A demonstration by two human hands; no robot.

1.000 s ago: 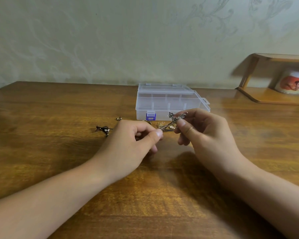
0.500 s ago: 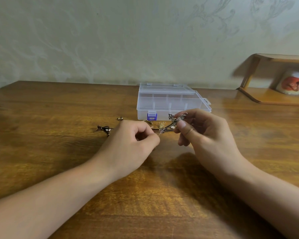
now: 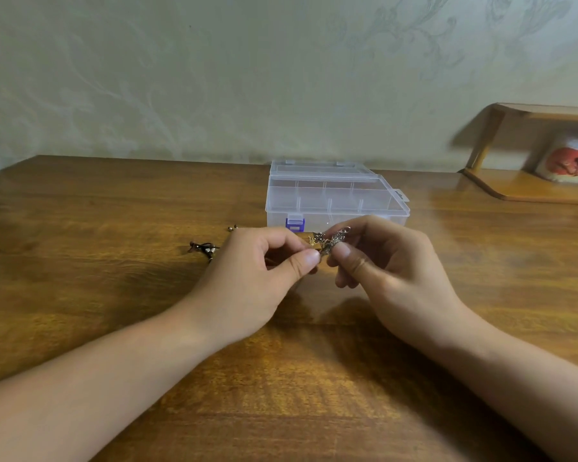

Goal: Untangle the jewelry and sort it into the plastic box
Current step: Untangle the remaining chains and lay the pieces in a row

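Two hands, one jewelry tangle

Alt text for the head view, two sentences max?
Both hands, left hand and right hand, pinch a tangled jewelry cluster above a wooden table. Behind it sits a closed clear plastic box; more small pieces lie left.

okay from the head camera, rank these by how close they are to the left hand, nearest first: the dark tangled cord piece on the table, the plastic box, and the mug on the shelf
Measured from the left hand:
1. Dark tangled cord piece, on the table just off that hand's outer side.
2. Plastic box, behind the hands, toward the wall.
3. Mug, on the wooden shelf at far right.
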